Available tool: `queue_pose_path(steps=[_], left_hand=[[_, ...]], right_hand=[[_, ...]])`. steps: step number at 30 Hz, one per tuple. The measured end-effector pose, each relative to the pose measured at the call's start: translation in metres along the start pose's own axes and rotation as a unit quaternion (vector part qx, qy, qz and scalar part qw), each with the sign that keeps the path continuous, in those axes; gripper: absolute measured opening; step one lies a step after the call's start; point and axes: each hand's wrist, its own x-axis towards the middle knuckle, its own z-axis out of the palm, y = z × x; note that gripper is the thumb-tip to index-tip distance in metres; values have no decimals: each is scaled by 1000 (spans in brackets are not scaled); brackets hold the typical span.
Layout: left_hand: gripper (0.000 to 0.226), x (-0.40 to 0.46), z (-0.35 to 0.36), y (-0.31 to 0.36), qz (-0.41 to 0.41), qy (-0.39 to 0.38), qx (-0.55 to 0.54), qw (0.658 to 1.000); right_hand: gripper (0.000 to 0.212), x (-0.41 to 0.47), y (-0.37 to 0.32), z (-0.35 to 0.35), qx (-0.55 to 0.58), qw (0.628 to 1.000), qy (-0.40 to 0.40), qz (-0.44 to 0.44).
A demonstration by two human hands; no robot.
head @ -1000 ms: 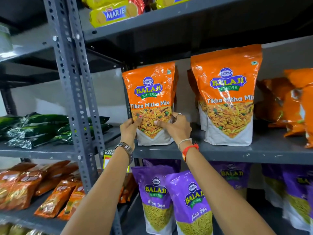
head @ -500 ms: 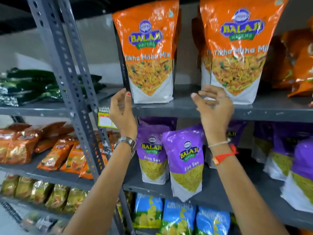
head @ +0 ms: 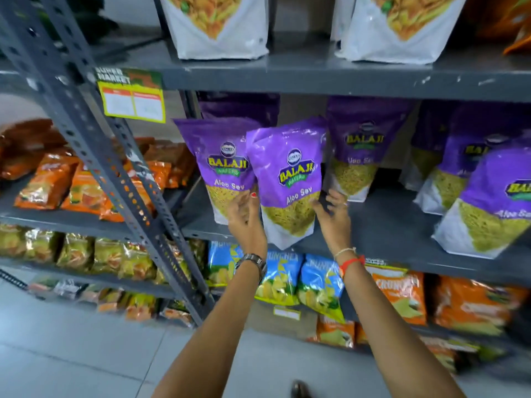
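A purple Balaji Aloo Sev pouch [head: 288,179] stands tilted at the front edge of the grey middle shelf [head: 382,225]. My left hand [head: 246,218] lies against its lower left edge, fingers fairly straight and thumb up at the pouch's side. My right hand [head: 333,218] is at the lower right edge, with its fingers curled round that edge. A second Aloo Sev pouch [head: 222,165] stands just behind and to the left, partly covered by the front one and by my left hand.
More purple pouches [head: 488,202] fill the shelf to the right. Orange-topped pouches [head: 218,27] stand on the shelf above. Blue and orange packets [head: 319,285] lie below. A slanted grey upright [head: 115,173] with a price tag [head: 133,101] divides off the left rack of snack packets.
Both hands let go of the orange pouch on the upper shelf, dropped one shelf, and closed in on the front purple pouch. The view tilted downward.
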Motion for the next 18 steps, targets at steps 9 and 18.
queue_pose_path(steps=[9, 18], left_hand=[[50, -32, 9, -45, -192, -131, -31, 972], [41, -25, 18, -52, -196, -108, -11, 975]], right_hand=[[64, 28, 35, 3, 11, 981, -172, 89], [65, 33, 31, -9, -6, 985, -142, 103]])
